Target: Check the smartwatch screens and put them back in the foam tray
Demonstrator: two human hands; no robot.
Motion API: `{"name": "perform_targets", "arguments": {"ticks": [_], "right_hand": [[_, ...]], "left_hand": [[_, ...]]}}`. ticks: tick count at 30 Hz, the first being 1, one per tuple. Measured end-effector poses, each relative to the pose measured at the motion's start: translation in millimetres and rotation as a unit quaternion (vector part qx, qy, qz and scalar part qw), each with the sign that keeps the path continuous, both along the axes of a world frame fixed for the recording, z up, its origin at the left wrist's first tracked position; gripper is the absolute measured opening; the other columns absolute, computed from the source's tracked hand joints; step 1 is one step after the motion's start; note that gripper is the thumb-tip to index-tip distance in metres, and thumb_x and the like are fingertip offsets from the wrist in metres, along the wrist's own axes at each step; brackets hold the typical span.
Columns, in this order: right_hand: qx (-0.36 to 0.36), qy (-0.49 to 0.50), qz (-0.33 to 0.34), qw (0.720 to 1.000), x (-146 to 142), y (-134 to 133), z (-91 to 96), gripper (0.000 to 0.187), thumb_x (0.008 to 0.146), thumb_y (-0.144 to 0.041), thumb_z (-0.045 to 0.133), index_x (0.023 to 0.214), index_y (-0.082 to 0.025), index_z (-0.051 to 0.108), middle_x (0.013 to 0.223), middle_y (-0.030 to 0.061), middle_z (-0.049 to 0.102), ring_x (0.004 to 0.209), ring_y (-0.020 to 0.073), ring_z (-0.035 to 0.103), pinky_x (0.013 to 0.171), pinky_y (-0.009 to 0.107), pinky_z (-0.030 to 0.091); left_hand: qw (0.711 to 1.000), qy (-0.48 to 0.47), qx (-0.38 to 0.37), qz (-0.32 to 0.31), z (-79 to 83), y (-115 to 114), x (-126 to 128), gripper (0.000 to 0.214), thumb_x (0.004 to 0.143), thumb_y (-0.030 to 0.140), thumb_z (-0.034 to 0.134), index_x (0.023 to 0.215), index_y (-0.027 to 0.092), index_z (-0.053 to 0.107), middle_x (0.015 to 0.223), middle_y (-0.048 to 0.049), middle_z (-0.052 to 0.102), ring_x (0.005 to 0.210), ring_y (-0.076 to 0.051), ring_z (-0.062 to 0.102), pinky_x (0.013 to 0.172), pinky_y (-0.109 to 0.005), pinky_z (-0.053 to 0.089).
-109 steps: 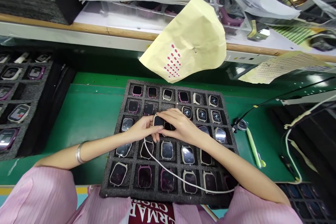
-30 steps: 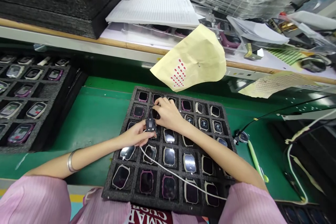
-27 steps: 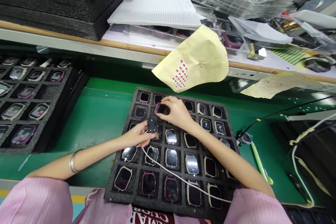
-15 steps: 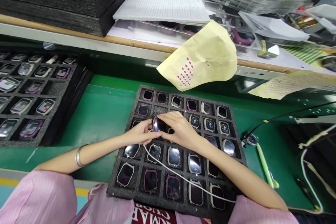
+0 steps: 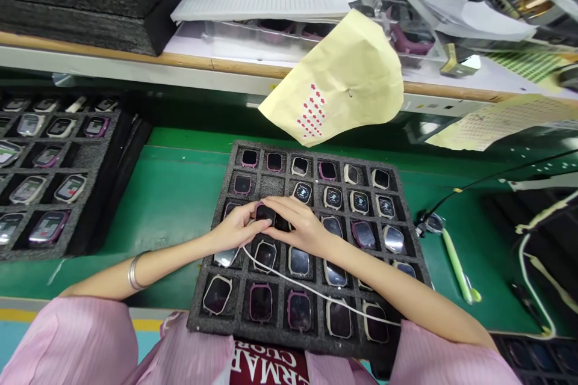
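Well, my left hand (image 5: 237, 228) and right hand (image 5: 300, 225) grip one watch (image 5: 265, 212) near mid-frame; my sleeve (image 5: 445, 352) snagging the white cable (image 5: 307, 282) at lower right could jerk it loose.

Head-worn view, forward and down over foam tray (image 5: 272, 184).

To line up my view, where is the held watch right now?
In the head view, the watch is just left of centre, between the left hand and right hand, over the foam tray.
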State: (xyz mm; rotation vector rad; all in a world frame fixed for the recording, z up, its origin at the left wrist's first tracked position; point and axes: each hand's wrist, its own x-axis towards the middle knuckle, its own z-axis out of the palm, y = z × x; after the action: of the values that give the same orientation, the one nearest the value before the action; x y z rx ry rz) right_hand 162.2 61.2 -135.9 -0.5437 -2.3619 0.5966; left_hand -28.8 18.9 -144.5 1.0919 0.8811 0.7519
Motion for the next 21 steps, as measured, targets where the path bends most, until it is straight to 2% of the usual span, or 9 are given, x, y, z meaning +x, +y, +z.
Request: {"name": "perform_targets", "arguments": {"ticks": [4,9,17,21], "right_hand": [[-0.044,0.013,-0.007,0.999,-0.2,-2.3,-2.5,0.043,0.090,-0.029,0.065,0.129,-0.015,0.051,0.118,0.0156,0.063,0.110,0.0260,0.060,0.088,0.044,0.051],[-0.081,0.025,-0.015,0.996,0.6,-3.9,-4.3,0.045,0.088,-0.030,0.068,0.127,-0.014,0.053,0.119,0.0160,0.063,0.110,0.0271,0.060,0.089,0.045,0.051],[-0.085,0.031,-0.014,0.996,1.3,-4.6,-2.2,0.045,0.088,-0.032,0.067,0.127,-0.015,0.053,0.116,0.0152,0.062,0.107,0.0267,0.060,0.091,0.046,0.052],[-0.095,0.045,0.000,0.994,1.6,-3.3,-1.7,0.047,0.087,-0.031,0.068,0.129,-0.018,0.051,0.119,0.0144,0.056,0.110,0.0260,0.057,0.092,0.046,0.052]], "left_hand": [[1.000,0.019,0.009,-0.007,1.4,-1.4,-1.1,0.041,0.088,0.045,0.057,0.110,0.012,0.047,0.056,0.0091,0.042,0.030,-0.002,0.034,0.028,-0.015,0.020],[1.000,0.020,0.006,-0.014,3.9,-0.2,-1.0,0.041,0.088,0.046,0.056,0.109,0.012,0.047,0.056,0.0091,0.041,0.030,-0.002,0.033,0.028,-0.015,0.019],[1.000,0.025,0.002,-0.018,5.5,0.6,0.6,0.041,0.087,0.049,0.057,0.102,0.012,0.048,0.053,0.0107,0.038,0.029,-0.002,0.032,0.028,-0.015,0.018],[0.999,0.033,0.002,-0.023,3.2,-0.1,0.5,0.040,0.087,0.049,0.056,0.099,0.013,0.047,0.052,0.0108,0.038,0.029,-0.002,0.032,0.029,-0.015,0.019]]}}
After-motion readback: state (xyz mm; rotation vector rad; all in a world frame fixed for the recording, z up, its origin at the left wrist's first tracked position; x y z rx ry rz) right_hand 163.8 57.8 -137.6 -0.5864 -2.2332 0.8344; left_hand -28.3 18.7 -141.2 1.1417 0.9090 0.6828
